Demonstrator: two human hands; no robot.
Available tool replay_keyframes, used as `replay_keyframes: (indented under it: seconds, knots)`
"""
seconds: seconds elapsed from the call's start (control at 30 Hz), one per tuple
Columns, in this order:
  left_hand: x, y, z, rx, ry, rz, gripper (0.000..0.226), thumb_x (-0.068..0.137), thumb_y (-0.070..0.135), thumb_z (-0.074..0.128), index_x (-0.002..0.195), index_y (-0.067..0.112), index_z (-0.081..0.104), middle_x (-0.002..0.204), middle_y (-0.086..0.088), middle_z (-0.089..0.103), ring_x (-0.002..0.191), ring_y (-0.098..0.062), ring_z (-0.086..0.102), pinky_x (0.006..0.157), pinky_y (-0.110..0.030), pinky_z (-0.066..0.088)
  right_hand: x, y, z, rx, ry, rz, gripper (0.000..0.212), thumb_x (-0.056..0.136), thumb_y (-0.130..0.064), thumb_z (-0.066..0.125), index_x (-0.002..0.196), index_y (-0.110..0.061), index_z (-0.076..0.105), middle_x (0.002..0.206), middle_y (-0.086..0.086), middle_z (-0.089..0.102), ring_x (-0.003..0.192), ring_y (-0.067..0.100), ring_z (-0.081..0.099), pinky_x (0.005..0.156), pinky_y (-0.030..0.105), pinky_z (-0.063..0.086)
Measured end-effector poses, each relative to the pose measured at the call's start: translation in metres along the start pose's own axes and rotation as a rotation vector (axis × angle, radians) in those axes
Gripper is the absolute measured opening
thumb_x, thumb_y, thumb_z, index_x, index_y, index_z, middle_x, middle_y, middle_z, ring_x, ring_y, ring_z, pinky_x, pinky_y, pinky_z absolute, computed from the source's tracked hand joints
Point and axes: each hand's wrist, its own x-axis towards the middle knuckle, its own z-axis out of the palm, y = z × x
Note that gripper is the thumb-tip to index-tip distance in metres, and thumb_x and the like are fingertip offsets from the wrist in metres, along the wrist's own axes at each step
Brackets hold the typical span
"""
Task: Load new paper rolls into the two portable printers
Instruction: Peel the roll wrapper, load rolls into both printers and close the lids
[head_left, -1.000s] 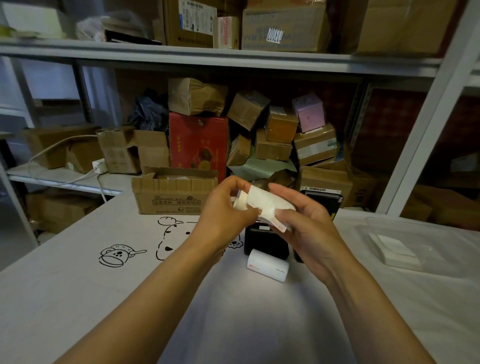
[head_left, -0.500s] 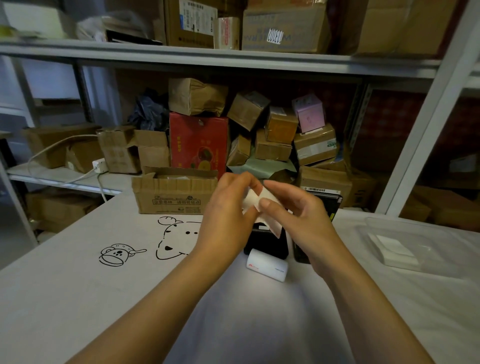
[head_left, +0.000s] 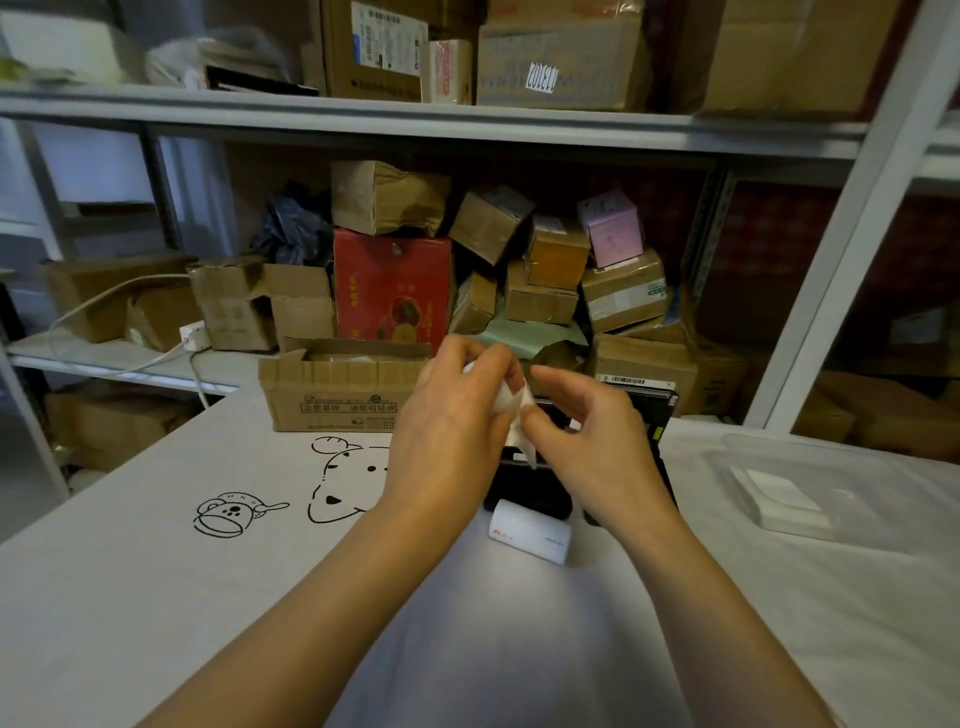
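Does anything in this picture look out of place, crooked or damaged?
The brown boxes on the shelf behind the table lie tumbled, several tilted. The open carton on the table edge has torn, ragged flaps. On the table, one paper roll lies on its side before the black printer, not yet loaded.

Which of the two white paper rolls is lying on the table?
The wrapped roll with the small red logo, lying on its side on the table before the black printer. The other roll is held up in the left hand.
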Motion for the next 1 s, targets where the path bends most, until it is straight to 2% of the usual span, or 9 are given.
replay_keyframes:
  seconds: [0.03,0.13,0.27,0.37,0.47,0.6,0.77,0.87,1.0]
  knots:
    - [0.0,0.001,0.001,0.01,-0.002,-0.004,0.026,0.079,0.014,0.07,0.099,0.021,0.055,0.109,-0.001,0.049,0.092,-0.018,0.053,0.058,-0.035,0.053,-0.001,-0.002,0.003,-0.05,0.011,-0.012,0.045,0.087,-0.035,0.064,0.131,-0.028,0.057,0.12,-0.016,0.062,0.108,-0.001,0.055,0.077,0.01,0.044]
    - [0.001,0.005,0.003,0.019,0.003,-0.009,0.027,0.078,0.01,0.068,0.099,0.021,0.055,0.105,0.0,0.048,0.09,-0.019,0.052,0.054,-0.037,0.051,-0.002,-0.004,0.011,-0.191,0.059,-0.046,0.044,0.091,-0.04,0.055,0.133,-0.03,0.053,0.116,-0.009,0.066,0.106,0.009,0.061,0.085,0.033,0.055]
    - [0.001,0.003,0.006,0.034,-0.003,-0.027,0.024,0.081,0.014,0.068,0.099,0.023,0.055,0.105,0.0,0.046,0.091,-0.018,0.051,0.054,-0.037,0.051,-0.002,-0.005,0.015,-0.329,0.096,-0.024,0.03,0.095,-0.038,0.049,0.121,-0.027,0.06,0.101,-0.002,0.07,0.094,0.018,0.065,0.076,0.04,0.057]
    - [0.0,0.003,0.008,0.054,-0.014,-0.031,0.025,0.08,0.012,0.069,0.098,0.024,0.055,0.105,-0.001,0.046,0.092,-0.02,0.05,0.056,-0.035,0.051,0.0,-0.005,0.017,-0.331,0.07,0.069,0.02,0.095,-0.035,0.051,0.101,-0.022,0.065,0.087,0.0,0.067,0.082,0.02,0.064,0.068,0.037,0.055]
    - [-0.001,0.006,0.01,0.077,-0.031,-0.039,0.029,0.078,0.007,0.069,0.099,0.022,0.055,0.107,-0.003,0.047,0.095,-0.021,0.05,0.057,-0.033,0.05,0.001,-0.006,0.018,-0.354,0.055,0.089,0.016,0.095,-0.023,0.05,0.095,-0.018,0.066,0.084,0.004,0.066,0.075,0.02,0.062,0.061,0.031,0.051]
    - [0.0,0.007,0.011,0.073,-0.025,-0.038,0.031,0.077,0.004,0.067,0.098,0.022,0.054,0.108,-0.003,0.047,0.096,-0.021,0.049,0.057,-0.032,0.048,0.0,-0.009,0.014,-0.404,0.031,0.083,0.019,0.095,-0.018,0.05,0.106,-0.017,0.066,0.089,0.007,0.066,0.079,0.024,0.062,0.064,0.033,0.051]
    - [-0.001,0.008,0.014,0.089,-0.038,-0.04,0.033,0.077,0.001,0.065,0.1,0.021,0.053,0.111,-0.003,0.046,0.097,-0.023,0.049,0.058,-0.038,0.051,0.001,-0.01,0.008,-0.371,0.032,0.085,0.022,0.093,-0.015,0.052,0.11,-0.019,0.066,0.092,0.006,0.066,0.082,0.024,0.062,0.068,0.034,0.053]
    - [0.0,0.009,0.014,0.093,-0.041,-0.024,0.033,0.077,-0.001,0.065,0.099,0.02,0.053,0.112,-0.004,0.046,0.097,-0.024,0.049,0.057,-0.039,0.052,0.002,-0.011,0.003,-0.316,0.016,0.098,0.023,0.093,-0.011,0.052,0.108,-0.019,0.067,0.084,0.001,0.063,0.076,0.018,0.061,0.06,0.027,0.049]
    - [0.0,0.01,0.014,0.069,-0.038,-0.003,0.034,0.076,-0.004,0.064,0.098,0.02,0.053,0.111,-0.004,0.046,0.098,-0.024,0.048,0.058,-0.04,0.052,0.005,-0.009,-0.004,-0.288,-0.033,0.103,0.023,0.092,-0.008,0.054,0.104,-0.021,0.069,0.085,-0.003,0.062,0.076,0.014,0.058,0.06,0.015,0.042]
